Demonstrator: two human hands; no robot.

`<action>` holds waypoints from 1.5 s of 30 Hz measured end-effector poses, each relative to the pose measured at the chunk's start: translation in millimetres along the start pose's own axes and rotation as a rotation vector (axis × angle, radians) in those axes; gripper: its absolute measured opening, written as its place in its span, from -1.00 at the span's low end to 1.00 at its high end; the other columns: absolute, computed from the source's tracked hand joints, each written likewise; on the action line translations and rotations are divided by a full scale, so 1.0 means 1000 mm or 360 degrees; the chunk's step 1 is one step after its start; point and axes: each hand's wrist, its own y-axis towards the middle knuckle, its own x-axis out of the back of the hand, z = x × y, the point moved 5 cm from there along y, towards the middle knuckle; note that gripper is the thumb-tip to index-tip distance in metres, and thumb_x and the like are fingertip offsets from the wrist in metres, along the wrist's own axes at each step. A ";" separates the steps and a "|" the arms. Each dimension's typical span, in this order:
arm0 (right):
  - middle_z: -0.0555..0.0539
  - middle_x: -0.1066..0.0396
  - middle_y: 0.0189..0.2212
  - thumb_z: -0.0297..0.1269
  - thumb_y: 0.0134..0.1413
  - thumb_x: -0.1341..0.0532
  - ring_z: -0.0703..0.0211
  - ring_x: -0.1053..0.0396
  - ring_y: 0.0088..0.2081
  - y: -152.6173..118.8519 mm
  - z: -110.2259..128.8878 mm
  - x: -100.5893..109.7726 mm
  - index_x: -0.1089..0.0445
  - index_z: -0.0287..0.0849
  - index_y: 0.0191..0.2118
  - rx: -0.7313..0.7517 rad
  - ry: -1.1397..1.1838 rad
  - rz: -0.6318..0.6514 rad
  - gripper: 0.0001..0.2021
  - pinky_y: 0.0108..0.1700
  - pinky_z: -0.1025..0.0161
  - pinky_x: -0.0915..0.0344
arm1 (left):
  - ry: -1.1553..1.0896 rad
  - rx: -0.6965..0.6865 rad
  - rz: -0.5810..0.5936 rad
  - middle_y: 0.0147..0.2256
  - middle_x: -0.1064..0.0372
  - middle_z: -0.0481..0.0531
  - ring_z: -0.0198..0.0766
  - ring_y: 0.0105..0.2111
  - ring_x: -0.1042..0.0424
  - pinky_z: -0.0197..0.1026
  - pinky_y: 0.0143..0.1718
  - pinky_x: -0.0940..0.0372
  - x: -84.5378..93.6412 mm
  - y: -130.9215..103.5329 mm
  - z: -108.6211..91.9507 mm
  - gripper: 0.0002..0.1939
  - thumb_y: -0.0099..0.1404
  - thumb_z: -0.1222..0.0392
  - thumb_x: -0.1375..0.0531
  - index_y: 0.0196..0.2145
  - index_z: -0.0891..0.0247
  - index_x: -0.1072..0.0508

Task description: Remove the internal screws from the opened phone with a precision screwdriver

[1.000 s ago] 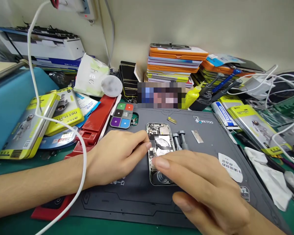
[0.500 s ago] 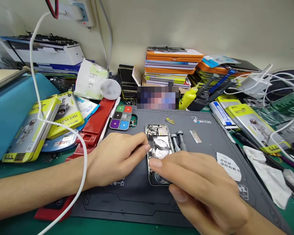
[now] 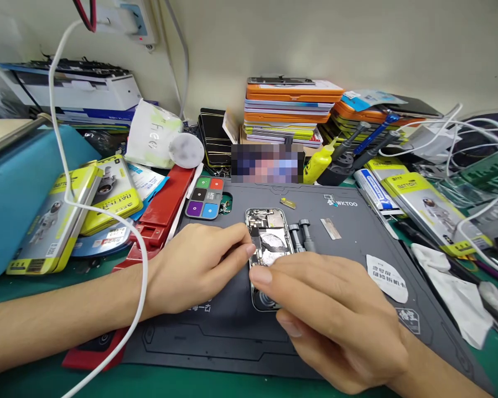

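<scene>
**Opened phone on the mat, both hands at its middle**

The opened phone (image 3: 269,243) lies face down in the centre of the dark grey work mat (image 3: 357,232), its back removed so that boards and a silvery round part show in the upper half. The left hand (image 3: 191,268) rests on the mat at the phone's left edge, fingers curled, with the fingertips (image 3: 249,250) pressed against the frame; whether they pinch anything small cannot be told. The right hand (image 3: 336,309) covers the lower half of the phone, fingers bent and drawn together, forefinger tip meeting the left hand's tips over the casing; what, if anything, it grips is hidden.

Just right of the phone lie two grey screwdrivers (image 3: 301,235), side by side, and beyond them a small metal strip (image 3: 330,228). A coloured tray of squares (image 3: 206,200) sits at the mat's upper left corner. A white cable (image 3: 139,265) loops across the left wrist. Stacked orange cases (image 3: 288,110) stand against the wall
</scene>
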 end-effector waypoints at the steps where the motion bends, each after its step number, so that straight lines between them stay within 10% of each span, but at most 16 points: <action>1: -0.13 -0.65 -0.20 -0.59 0.25 -0.13 0.16 -0.61 -0.15 0.000 0.000 0.000 -0.40 -0.37 0.21 0.0001 -0.0009 0.0003 -0.57 -0.03 0.23 -0.59 | 0.0000 -0.0003 -0.0006 -0.43 -0.36 -0.14 -0.27 -0.45 -0.29 -0.23 -0.37 -0.07 0.000 0.000 0.000 -0.73 0.58 0.08 0.00 -0.30 0.16 -0.29; 26: -0.08 -0.70 -0.19 -0.46 0.34 -0.24 0.18 -0.66 -0.18 -0.003 -0.004 -0.010 -0.39 -0.26 0.18 -0.0044 -0.0041 0.0009 -0.66 -0.09 0.28 -0.59 | -0.0487 -0.0048 -0.0037 -0.33 -0.52 -0.14 -0.36 -0.34 -0.47 -0.36 -0.32 -0.29 0.002 0.003 0.000 -0.83 0.53 0.14 -0.21 -0.25 0.20 -0.48; 35: -0.16 -0.55 -0.10 -0.57 0.36 -0.14 0.02 -0.65 -0.15 -0.007 -0.025 0.012 -0.32 -0.01 0.30 -0.0640 0.0434 -0.0941 -0.51 -0.44 0.24 -0.62 | -0.0771 0.0066 0.0001 -0.29 -0.65 -0.09 -0.36 -0.41 -0.54 -0.35 -0.32 -0.43 0.003 0.003 0.002 -0.91 0.43 0.22 -0.34 -0.24 0.20 -0.69; 45: -0.11 -0.55 -0.16 -0.54 0.42 -0.10 0.07 -0.64 -0.19 -0.008 -0.032 0.002 -0.19 -0.03 0.35 -0.0784 0.0801 -0.0885 -0.51 -0.35 0.21 -0.68 | -0.0769 -0.0013 0.0004 -0.24 -0.69 -0.14 -0.41 -0.38 -0.59 -0.42 -0.26 -0.48 0.003 0.002 -0.001 -0.86 0.46 0.24 -0.33 -0.14 0.15 -0.73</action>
